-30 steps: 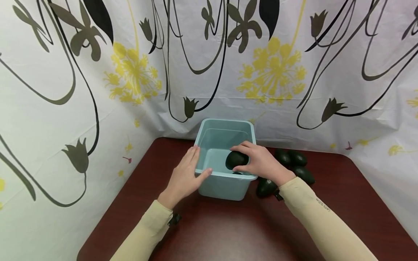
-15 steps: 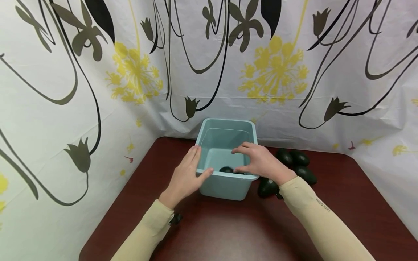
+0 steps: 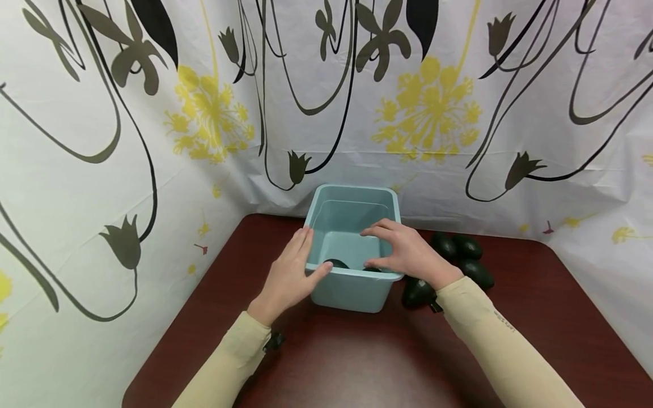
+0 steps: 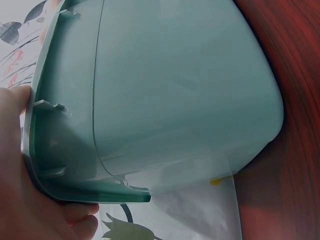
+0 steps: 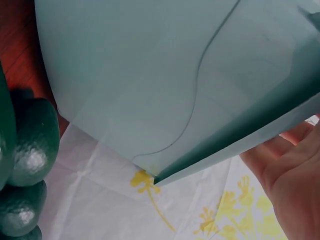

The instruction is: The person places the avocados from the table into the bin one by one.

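Observation:
A light blue plastic bin (image 3: pixel 339 292) stands on the table. My left hand (image 3: pixel 291 269) rests at its near left corner, thumb over the front rim and fingers along the left rim. Over the right rim reaches my right hand (image 3: pixel 410 252), fingers and thumb spread apart with nothing between them. Inside, behind the front wall, the top of one dark green avocado (image 3: pixel 336 263) shows near my left thumb. A second avocado (image 3: pixel 372 270) peeks out below my right thumb. Most of both is hidden by the wall.
Several avocados lie right of the bin, among them one at the near side (image 3: pixel 417 293) and one farther right (image 3: pixel 476 273). The dark red table (image 3: pixel 352 362) meets a patterned white curtain (image 3: pixel 357 136) behind and on the left.
My right hand has let go of an avocado inside the bin. That avocado has dropped and rolled left along the front wall, toward my left thumb. The left hand has stayed in place.

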The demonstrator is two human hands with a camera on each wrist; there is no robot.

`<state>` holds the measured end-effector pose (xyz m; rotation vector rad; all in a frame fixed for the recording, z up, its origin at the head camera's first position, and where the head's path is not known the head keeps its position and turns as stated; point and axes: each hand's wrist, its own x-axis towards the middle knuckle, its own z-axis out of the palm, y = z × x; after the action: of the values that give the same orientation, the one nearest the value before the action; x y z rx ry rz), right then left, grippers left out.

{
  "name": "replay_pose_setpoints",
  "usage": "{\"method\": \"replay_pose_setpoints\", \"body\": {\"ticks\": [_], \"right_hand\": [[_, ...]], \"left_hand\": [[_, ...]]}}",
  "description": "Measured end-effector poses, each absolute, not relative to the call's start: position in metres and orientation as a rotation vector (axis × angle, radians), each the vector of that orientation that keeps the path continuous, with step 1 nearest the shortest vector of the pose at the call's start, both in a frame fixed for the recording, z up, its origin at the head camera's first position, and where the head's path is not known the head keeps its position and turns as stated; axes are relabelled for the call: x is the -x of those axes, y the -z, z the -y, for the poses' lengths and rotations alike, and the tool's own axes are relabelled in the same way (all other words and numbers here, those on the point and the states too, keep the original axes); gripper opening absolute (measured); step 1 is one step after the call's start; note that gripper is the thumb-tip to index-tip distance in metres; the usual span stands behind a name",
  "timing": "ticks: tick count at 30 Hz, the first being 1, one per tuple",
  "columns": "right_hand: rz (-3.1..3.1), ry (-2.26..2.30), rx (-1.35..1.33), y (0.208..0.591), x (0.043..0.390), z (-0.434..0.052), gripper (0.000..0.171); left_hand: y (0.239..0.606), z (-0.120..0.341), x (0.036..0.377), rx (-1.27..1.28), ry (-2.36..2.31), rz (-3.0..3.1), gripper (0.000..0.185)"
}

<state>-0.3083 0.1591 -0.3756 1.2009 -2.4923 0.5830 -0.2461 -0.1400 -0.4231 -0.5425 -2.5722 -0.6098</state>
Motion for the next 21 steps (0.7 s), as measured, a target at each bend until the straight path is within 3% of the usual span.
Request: {"method": "replay_pose_setpoints", "body": {"ticks": [21], "right_hand": [[2.423, -0.644, -1.207, 0.351, 0.279, -0.183, 0.066]], "left_hand": [[0.421, 0.138, 0.244, 0.553, 0.659, 2.577, 0.092]]}}
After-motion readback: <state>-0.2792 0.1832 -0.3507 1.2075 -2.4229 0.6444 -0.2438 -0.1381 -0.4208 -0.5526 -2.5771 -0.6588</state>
